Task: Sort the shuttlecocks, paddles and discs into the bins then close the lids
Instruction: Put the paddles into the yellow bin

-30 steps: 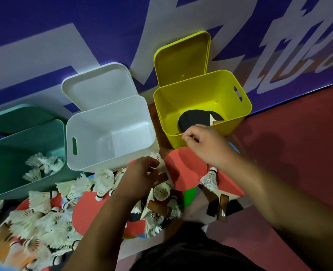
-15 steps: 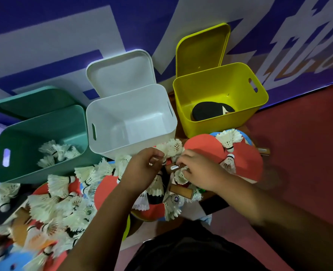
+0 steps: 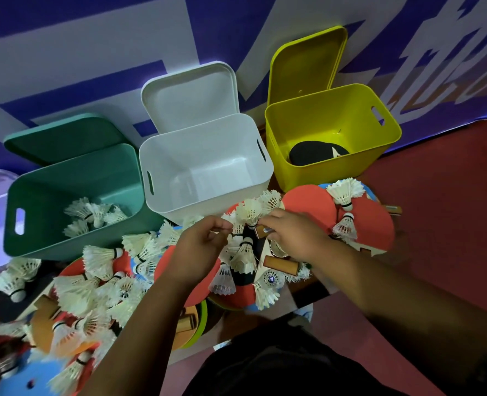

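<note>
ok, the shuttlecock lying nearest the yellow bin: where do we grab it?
Pinch the shuttlecock at its cork end by the black band, coming from above. It rests on a red paddle, feather skirt fanned toward the yellow bin, cork pointing back at the person. A second shuttlecock lies cork-to-cork just nearer, so keep the grip narrow.

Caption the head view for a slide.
Two hands dig among white feather shuttlecocks and red paddles before open green, white and yellow plastic bins.
</note>
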Demonstrator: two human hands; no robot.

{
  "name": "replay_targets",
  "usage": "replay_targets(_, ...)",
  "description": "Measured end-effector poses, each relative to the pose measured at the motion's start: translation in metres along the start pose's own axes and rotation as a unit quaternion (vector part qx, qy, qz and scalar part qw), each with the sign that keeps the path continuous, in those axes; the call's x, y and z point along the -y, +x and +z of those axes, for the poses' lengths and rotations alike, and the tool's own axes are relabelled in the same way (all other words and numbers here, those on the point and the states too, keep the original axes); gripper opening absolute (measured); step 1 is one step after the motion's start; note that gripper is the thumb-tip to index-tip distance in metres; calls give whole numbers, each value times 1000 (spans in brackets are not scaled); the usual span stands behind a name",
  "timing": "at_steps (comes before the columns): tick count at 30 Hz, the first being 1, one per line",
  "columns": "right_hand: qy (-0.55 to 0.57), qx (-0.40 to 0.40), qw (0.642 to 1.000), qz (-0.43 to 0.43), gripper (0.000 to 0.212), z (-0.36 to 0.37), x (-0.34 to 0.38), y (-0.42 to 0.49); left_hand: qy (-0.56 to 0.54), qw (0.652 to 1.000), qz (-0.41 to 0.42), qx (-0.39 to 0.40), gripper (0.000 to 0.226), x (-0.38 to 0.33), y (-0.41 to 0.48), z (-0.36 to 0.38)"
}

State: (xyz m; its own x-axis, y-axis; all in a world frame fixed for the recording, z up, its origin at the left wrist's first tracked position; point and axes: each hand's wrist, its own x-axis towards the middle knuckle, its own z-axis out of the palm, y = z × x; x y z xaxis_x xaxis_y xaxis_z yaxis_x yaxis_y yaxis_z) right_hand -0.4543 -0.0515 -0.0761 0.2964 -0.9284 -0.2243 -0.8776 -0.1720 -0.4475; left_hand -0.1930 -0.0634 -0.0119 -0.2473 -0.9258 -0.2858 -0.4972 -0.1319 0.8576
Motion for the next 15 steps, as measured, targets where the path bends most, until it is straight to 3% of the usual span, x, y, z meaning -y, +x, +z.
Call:
replay_targets(3,35,-27,999,-7,51,-10,7,-7,-6,1000,-1,4,18,-1,1,-2)
replay_targets(8,29,-77,995,-48,39,-31,22,-19,-11,1000,-4,17,18,-13,5,3)
replay_targets(15,40,-152,986,-58,45,-89,41,-39,-11,999,18,38,19,-41,18,15)
